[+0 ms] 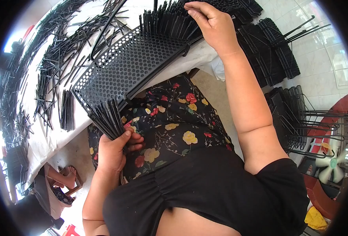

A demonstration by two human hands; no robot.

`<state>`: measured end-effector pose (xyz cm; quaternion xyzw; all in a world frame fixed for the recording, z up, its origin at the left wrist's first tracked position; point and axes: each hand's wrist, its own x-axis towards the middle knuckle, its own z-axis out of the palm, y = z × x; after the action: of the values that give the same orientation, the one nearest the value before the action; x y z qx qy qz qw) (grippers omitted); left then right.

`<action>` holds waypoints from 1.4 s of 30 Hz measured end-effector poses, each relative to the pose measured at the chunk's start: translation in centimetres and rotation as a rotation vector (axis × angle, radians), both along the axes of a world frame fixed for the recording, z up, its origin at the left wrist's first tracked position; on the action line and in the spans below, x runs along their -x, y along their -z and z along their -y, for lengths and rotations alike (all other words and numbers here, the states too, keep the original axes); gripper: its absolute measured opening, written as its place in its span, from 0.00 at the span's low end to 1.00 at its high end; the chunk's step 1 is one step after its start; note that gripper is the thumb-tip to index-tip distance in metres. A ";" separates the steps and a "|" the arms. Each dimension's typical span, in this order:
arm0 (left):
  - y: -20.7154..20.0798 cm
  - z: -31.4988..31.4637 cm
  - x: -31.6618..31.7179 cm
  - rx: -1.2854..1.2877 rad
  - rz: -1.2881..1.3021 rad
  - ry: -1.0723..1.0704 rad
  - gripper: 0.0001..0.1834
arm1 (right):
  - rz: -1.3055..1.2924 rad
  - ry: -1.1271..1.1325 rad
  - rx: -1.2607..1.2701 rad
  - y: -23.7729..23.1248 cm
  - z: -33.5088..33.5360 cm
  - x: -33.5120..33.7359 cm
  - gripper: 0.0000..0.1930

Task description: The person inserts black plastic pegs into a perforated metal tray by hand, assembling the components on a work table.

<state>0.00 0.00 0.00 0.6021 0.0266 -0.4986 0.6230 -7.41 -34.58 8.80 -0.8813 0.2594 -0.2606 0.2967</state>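
White-covered table [44,146] supporting a perforated black panel [130,65]

Left hand [118,147] is holding a bundle of thin black rods [109,120] at the panel's near corner, fingers wrapping it. Right hand [216,27] is hovering by upright black rods [162,23] at the far end, fingers half-curled; standing here, I cannot tell whether they are pinching any.

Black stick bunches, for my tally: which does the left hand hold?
The bunch over the floral skirt: the left hand grips it; other bunches sit farther off.

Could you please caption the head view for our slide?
Left hand grips black strips, right hand near others standing on a perforated panel.
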 end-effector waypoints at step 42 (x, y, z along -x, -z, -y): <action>-1.3 0.2 -1.0 0.268 -0.306 -0.059 0.18 | 0.534 0.058 0.667 2.8 -1.5 -3.6 0.18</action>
<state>1.02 -0.22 1.26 0.4300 0.0719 -0.5648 0.7006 -3.80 -33.11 5.97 -0.8231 0.0999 -0.5573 0.0448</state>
